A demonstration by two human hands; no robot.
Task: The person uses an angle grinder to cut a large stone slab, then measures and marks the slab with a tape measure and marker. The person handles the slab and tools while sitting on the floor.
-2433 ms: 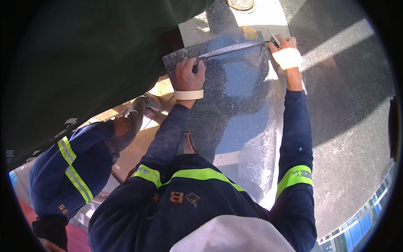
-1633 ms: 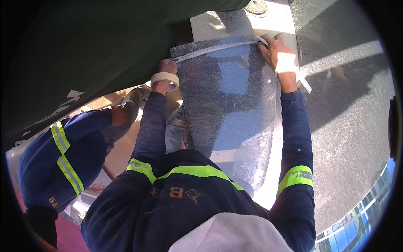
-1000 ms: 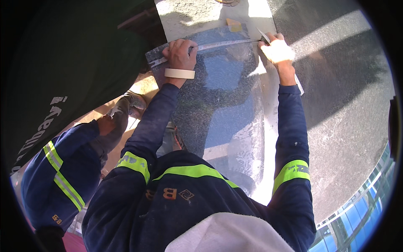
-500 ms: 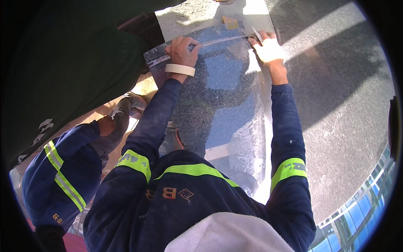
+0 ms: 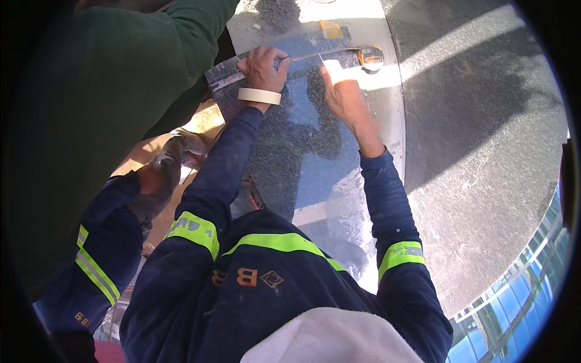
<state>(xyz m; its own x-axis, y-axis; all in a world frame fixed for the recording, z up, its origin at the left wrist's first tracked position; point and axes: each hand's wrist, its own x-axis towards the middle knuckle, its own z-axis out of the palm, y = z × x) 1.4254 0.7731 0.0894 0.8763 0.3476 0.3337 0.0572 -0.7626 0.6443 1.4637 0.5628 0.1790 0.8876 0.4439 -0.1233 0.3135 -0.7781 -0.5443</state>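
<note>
"Sleeves [image 5: 209, 181] come nearest; what sits past them?"

"Masking tape roll [image 5: 259, 96] around my left wrist, then my left hand [image 5: 263, 71], fingers bent over the pale tape blade [image 5: 227, 81] on the dark slab [image 5: 311, 169]. Whether they pinch it, I can't tell."

"And your right?"

"My right hand [image 5: 345, 97] is closed on a thin pale strip [image 5: 321, 58], its tip by the blade. The fingertips are washed out in bright light."

"The tape measure [image 5: 371, 58] itself?"

"It lies beyond my right hand, apart from it, at the slab's right edge. Farther off, a yellow patch [image 5: 330, 29] sits at the slab's far edge."
</note>
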